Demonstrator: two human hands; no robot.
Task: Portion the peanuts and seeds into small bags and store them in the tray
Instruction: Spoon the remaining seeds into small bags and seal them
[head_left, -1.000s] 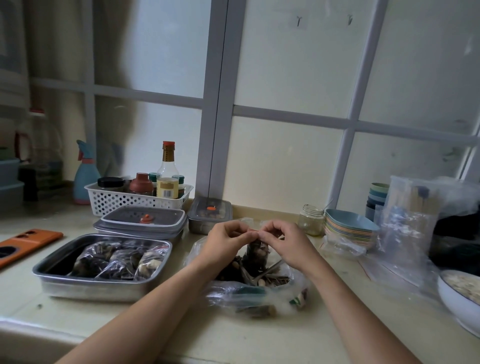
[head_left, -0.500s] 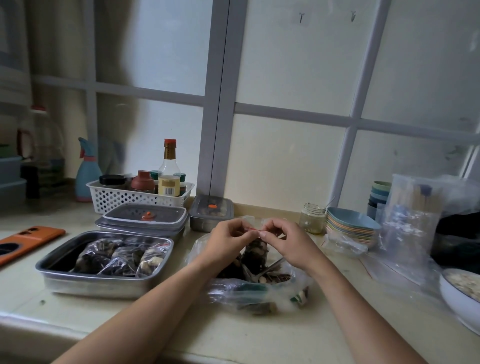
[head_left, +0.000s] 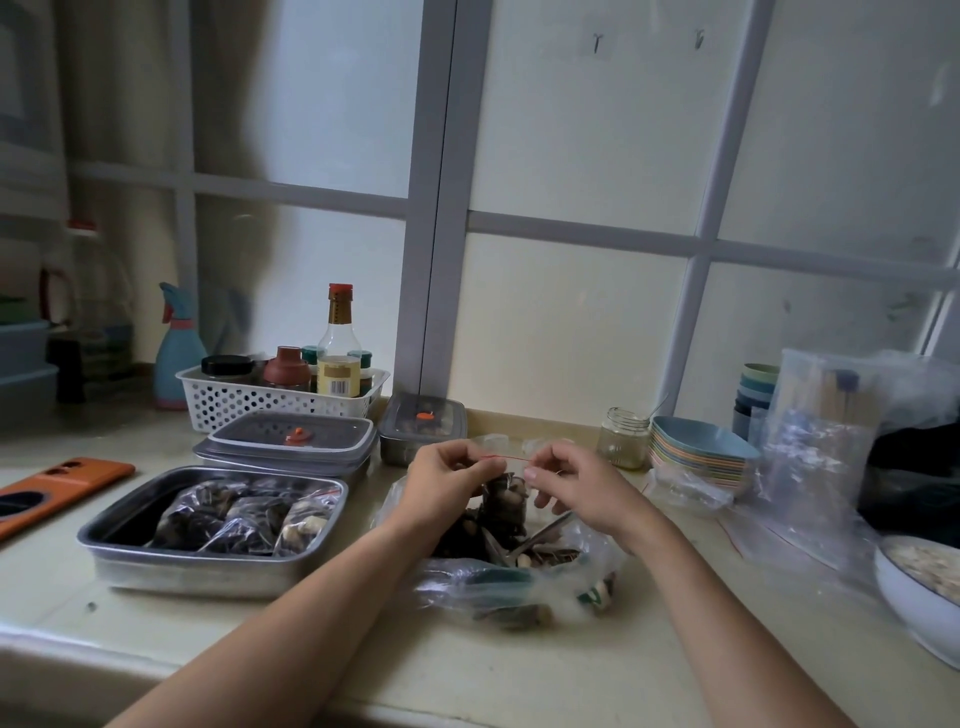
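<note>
Sealing step: you are pinching the red-striped mouth of the filled small bag (head_left: 503, 500) between left hand (head_left: 447, 480) and right hand (head_left: 582, 486), above the open bulk bag (head_left: 519, 579), with the next move likely calling for carrying it left into the tray (head_left: 208, 574)
</note>
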